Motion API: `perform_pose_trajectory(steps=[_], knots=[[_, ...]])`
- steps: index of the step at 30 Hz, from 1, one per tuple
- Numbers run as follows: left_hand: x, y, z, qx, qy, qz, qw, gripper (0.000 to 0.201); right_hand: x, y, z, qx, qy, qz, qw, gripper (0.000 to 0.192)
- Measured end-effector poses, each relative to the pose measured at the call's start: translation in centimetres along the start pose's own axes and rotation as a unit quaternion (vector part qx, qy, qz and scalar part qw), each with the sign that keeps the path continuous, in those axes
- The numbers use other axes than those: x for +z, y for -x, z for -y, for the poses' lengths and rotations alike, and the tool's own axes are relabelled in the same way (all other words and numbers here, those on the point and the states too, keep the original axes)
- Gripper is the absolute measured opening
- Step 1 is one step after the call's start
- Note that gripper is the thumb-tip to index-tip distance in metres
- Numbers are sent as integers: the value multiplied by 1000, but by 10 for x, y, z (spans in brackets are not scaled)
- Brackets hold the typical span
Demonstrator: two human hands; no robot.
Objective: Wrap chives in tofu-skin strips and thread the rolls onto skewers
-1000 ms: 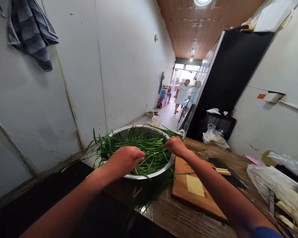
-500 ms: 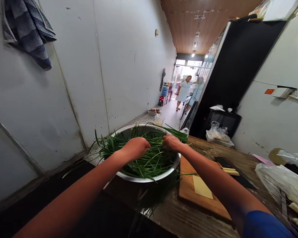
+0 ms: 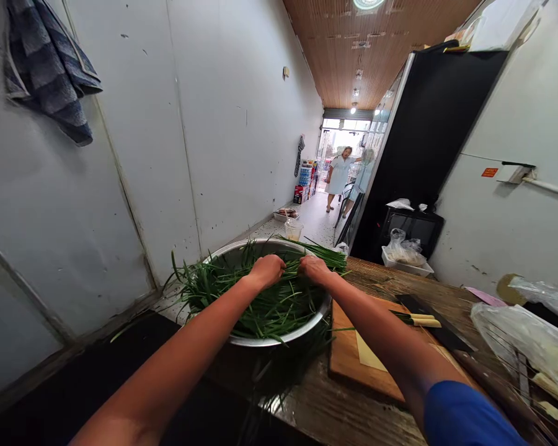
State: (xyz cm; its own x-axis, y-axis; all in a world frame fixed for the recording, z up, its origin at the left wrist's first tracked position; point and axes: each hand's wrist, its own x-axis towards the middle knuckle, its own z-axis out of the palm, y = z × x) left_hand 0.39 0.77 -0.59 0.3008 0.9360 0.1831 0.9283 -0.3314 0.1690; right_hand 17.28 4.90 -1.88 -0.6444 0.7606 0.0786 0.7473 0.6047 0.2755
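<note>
A large metal basin (image 3: 279,339) holds a heap of long green chives (image 3: 270,313), some hanging over its left rim. Over the far right part of the heap, my left hand (image 3: 268,271) and my right hand (image 3: 314,269) are close together, fingers closed on chives. Just beyond my right hand, a neat bundle of chives (image 3: 328,254) lies across the rim. Right of the basin is a wooden cutting board (image 3: 341,356) with a thin yellow sheet (image 3: 367,354), partly hidden by my right forearm. Pale yellow rolls (image 3: 425,321) with green ends lie farther right.
A dark flat blade-like piece (image 3: 441,325) lies beyond the board on the wooden table (image 3: 316,402). Plastic bags (image 3: 516,328) and skewers are at the right. A white tray (image 3: 407,266) stands behind. Far off, a person (image 3: 338,173) stands near the doorway.
My left hand has moved right and a little up, closer to my right hand. My right hand has shifted slightly left. The view has tilted up slightly.
</note>
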Motion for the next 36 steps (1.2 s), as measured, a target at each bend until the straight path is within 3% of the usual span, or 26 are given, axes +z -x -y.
perform_pose_trajectory(steps=[6,10,16,19,24,26,28,31,36], knots=[[9,-1,7,-7,32,-4,999,24,14,-1,5,-40,17,-13,999,23],[9,-1,9,6,41,-11,999,27,12,-1,3,-48,28,-15,998,23],[8,-3,6,17,69,-7,997,32,-11,-4,-5,-36,44,-2,998,24],[6,-5,-2,54,109,-7,993,36,-28,2,-4,-37,43,-2,998,26],[-2,-4,-18,94,179,30,979,33,-52,29,-7,-62,-58,-78,993,24],[-6,-3,-22,80,224,22,971,30,-51,42,-13,-28,-155,-138,978,34],[-7,-1,-24,59,281,35,957,29,-41,53,-19,48,-260,-191,945,51],[-6,0,-27,23,356,86,930,27,-18,63,-21,131,-374,-203,895,59],[-4,-1,-34,26,394,118,911,22,3,65,-4,100,-439,-214,867,67]])
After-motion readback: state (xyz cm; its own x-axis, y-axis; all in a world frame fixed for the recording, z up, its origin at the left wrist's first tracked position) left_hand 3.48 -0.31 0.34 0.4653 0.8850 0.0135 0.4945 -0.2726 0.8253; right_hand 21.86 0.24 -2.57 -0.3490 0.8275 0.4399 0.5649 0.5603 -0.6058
